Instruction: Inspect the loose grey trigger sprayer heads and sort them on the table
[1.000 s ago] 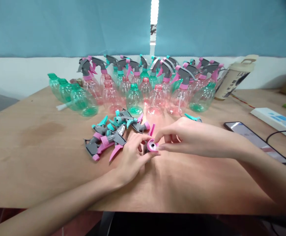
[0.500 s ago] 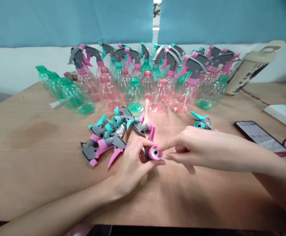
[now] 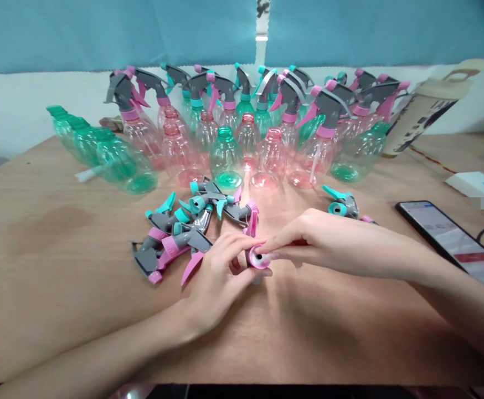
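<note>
My left hand (image 3: 221, 271) is closed round a grey and pink trigger spray head. Its pink collar (image 3: 260, 257) faces me, showing a white inside with a dark hole in the middle. The pink trigger (image 3: 252, 223) points away beyond my fingers, which hide most of the grey body. From the right, my right hand (image 3: 308, 238) reaches in with finger and thumb closed together at the collar's opening. Whether a small part sits between those fingertips is hidden. To the left lies a pile of loose spray heads (image 3: 190, 238) in grey, pink and turquoise.
Clear green and pink bottles (image 3: 226, 160) stand in rows behind, several with spray heads fitted. A turquoise spray head (image 3: 344, 204) lies beyond my right wrist. At the right are a phone (image 3: 449, 238), a white box (image 3: 477, 184) and a cream tumbler (image 3: 431, 111).
My right hand has moved left, bringing its fingertips from beside the collar onto its opening. The left hand keeps its hold on the spray head; the view has shifted slightly.
</note>
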Demonstrator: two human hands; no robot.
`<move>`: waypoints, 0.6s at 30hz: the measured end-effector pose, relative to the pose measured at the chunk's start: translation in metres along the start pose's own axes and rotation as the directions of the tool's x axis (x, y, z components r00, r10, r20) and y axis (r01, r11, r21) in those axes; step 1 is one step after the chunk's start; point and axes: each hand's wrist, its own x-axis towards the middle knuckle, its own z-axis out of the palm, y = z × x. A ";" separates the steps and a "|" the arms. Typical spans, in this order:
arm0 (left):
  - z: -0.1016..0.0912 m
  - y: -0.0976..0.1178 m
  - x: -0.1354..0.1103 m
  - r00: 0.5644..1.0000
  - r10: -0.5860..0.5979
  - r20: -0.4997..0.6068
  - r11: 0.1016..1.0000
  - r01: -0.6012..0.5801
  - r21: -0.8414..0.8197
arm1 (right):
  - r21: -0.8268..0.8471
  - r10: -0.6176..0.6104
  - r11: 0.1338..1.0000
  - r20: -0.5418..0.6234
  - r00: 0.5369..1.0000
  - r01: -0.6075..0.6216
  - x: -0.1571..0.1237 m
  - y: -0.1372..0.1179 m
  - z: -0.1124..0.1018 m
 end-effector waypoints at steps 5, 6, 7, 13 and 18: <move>0.000 0.004 0.001 0.999 0.002 0.054 1.000 -0.002 0.004 | -0.068 0.007 0.998 -0.024 1.000 -0.008 0.007 0.002 0.003; 0.000 0.004 0.002 0.998 0.005 0.060 1.000 -0.005 -0.001 | -0.084 0.003 0.996 -0.024 1.000 -0.005 0.007 0.001 0.003; 0.000 0.005 0.002 0.998 0.009 0.064 1.000 -0.009 -0.006 | -0.102 -0.008 0.995 -0.025 1.000 0.005 0.007 0.001 0.003; -0.001 0.007 0.005 0.996 0.029 0.086 1.000 -0.028 -0.012 | -0.156 -0.090 0.984 -0.036 0.995 0.083 0.003 -0.002 0.006; -0.001 0.007 0.003 0.992 0.049 0.118 0.999 -0.051 0.013 | -0.113 -0.142 0.985 -0.064 0.988 0.134 0.003 0.000 0.007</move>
